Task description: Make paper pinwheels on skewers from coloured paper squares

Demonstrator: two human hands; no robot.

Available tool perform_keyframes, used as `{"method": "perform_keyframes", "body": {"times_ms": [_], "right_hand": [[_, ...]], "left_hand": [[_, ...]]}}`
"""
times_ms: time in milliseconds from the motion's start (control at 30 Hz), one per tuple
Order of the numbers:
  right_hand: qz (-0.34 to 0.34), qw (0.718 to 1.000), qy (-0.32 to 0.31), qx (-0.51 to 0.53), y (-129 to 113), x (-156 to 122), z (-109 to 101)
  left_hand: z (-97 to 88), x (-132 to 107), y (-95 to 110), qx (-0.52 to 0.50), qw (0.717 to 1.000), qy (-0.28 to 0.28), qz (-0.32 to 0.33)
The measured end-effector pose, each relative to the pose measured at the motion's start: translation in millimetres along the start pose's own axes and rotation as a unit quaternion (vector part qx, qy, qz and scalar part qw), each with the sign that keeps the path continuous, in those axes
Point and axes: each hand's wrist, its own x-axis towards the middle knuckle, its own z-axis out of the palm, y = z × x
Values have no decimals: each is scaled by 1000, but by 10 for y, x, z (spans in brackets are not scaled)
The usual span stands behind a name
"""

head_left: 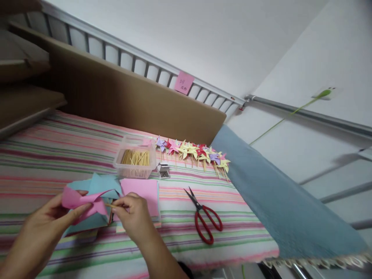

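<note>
Head view, left hand [46, 217]: closed on the folded pink paper pinwheel [84, 201], thumb on top and fingers beneath, just above the striped bed sheet [43, 155].
Right hand [132, 213]: fingertips pinching a thin wooden stick [109, 205] at the pinwheel's centre.
Doing it well: I'd say grip the blades firmly near the middle, hold the stick square to the paper, and press gently so nothing tears.
Underneath: blue paper sheets [101, 184] touching a flat pink paper sheet [142, 192].
Beyond: clear plastic box of sticks [135, 159]; red-handled scissors [205, 221] to the right; a row of finished paper pinwheels [194, 151].
</note>
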Motion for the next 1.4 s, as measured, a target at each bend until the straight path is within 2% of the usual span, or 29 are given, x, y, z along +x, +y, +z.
{"method": "perform_keyframes", "body": {"times_ms": [100,200,367,500,667,800,1033,1100,1200,1233,1300,1400], "right_hand": [[13,1000,-14,-11,25,-6,28],[27,999,-13,11,51,-3,47],[92,991,9,96,37,47,7],[119,985,11,121,-11,71,-41],[134,981,14,142,-44,58,-20],[148,975,20,162,-42,64,16],[153,967,21,203,-58,61,16],[153,965,26,211,-61,60,9],[159,962,29,222,-64,57,4],[162,960,26,226,-65,54,6],[167,958,16,234,-67,45,17],[173,954,1,244,-68,30,42]], "left_hand": [[53,-24,101,-88,992,-19,-89],[90,-30,105,-139,986,-32,-91],[91,-9,99,-190,977,-49,-82],[48,-2,110,-186,971,-68,-132],[15,1,86,-156,979,-46,-124],[44,-20,90,-137,980,-71,-126],[153,-124,142,-84,977,-197,-17],[132,-105,118,-51,985,-166,-1],[45,-16,32,-1,999,-26,20],[12,21,0,17,999,5,43],[-37,86,-53,55,992,24,114],[-51,136,-90,105,973,10,206]]}}
